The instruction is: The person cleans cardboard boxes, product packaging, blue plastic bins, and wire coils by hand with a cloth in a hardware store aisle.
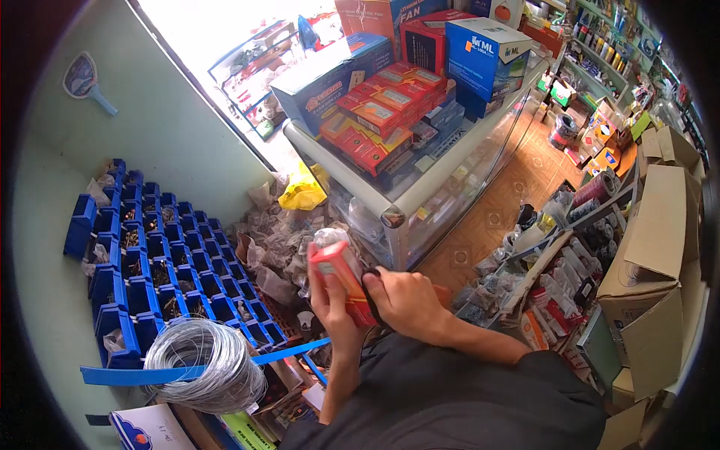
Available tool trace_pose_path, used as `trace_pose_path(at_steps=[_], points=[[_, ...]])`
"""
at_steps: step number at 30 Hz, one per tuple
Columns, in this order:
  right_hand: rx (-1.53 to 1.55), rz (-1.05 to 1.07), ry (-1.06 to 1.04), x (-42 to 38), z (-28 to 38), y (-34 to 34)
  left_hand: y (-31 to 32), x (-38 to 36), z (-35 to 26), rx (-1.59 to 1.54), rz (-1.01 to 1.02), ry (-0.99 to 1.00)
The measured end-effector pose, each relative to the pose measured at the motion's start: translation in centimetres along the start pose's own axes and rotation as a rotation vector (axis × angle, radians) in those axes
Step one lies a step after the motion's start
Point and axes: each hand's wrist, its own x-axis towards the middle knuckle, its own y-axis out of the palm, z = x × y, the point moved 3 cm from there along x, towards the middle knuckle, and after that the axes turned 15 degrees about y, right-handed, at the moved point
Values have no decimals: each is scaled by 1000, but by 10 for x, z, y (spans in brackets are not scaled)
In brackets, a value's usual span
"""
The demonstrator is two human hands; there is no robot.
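Observation:
A red box with an orange-yellow side [335,259] is held upright in front of my body, slightly blurred. My left hand [331,309] is closed around its left side and lower part. Against the box's right side, my right hand [411,304] grips a black, limp-looking piece [373,298], thumb on top; it looks like cloth, but I cannot make out its exact kind. Just beyond the hands stands a glass display counter [394,214], topped with stacked red-and-orange boxes [386,109].
Blue parts bins [161,259] line the left wall. A coil of silver wire [206,364] lies at lower left, crossed by a blue strip [292,351]. Plastic bags [274,259] are heaped by the counter. Cardboard boxes [652,232] and packed shelves stand at right.

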Motion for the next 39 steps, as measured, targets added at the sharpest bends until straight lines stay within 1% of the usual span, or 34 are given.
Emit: trace_pose_path(at_steps=[2,5,6,10,11,13,14,16,18,19,20,21,22,23,25,26,27,29,30,32,34,35,37,38,39], points=[[29,-86,26,12,5,-12,2,-17,7,56,79,10],[171,-133,-6,13,7,-13,-1,-25,8,89,123,-10],[146,-110,-10,8,7,-9,-2,-20,2,149,144,19],[39,4,-37,-14,6,8,-4,1,-8,-91,-114,48],[36,1,-58,-14,7,7,-5,-1,-5,-81,-112,39],[33,-16,-98,-8,9,-2,-6,-7,0,-66,-97,18],[68,-42,-64,-2,11,-10,0,-14,-4,-51,44,-47],[139,-91,0,8,14,-25,5,-30,0,-85,78,-75],[180,-154,-20,5,9,-13,3,-31,5,-102,111,-70],[200,-186,-29,0,6,-7,1,-26,2,-86,57,-59],[144,-148,-32,-8,5,-2,3,-18,-3,-73,5,-44],[128,-76,-39,-14,3,1,2,-13,-6,-59,-48,-30],[112,-4,-48,-20,1,3,-5,-9,-2,-3,-78,36],[95,68,-57,-25,0,6,-8,-4,0,35,-102,41],[131,30,-118,-30,0,6,-14,2,1,113,-151,45],[130,28,-140,-31,2,4,-21,2,7,185,-86,51],[128,25,-164,-31,3,2,-19,0,7,178,-44,53],[137,-78,-212,-31,2,5,-11,-7,6,164,38,58],[141,-128,-236,-31,2,6,-8,-9,5,136,85,12],[247,-187,-211,-24,3,2,-2,-15,0,82,179,-81],[342,-266,-209,-10,-1,0,7,-24,-9,109,245,-44],[405,-267,-183,-7,-1,-2,11,-28,-11,121,281,-25],[526,-267,-133,-3,0,-5,8,-32,-6,116,245,-16],[639,-209,-75,-7,-6,6,7,-31,-6,112,218,-12],[625,-236,-173,-11,-5,10,6,-30,-6,109,189,-7]])
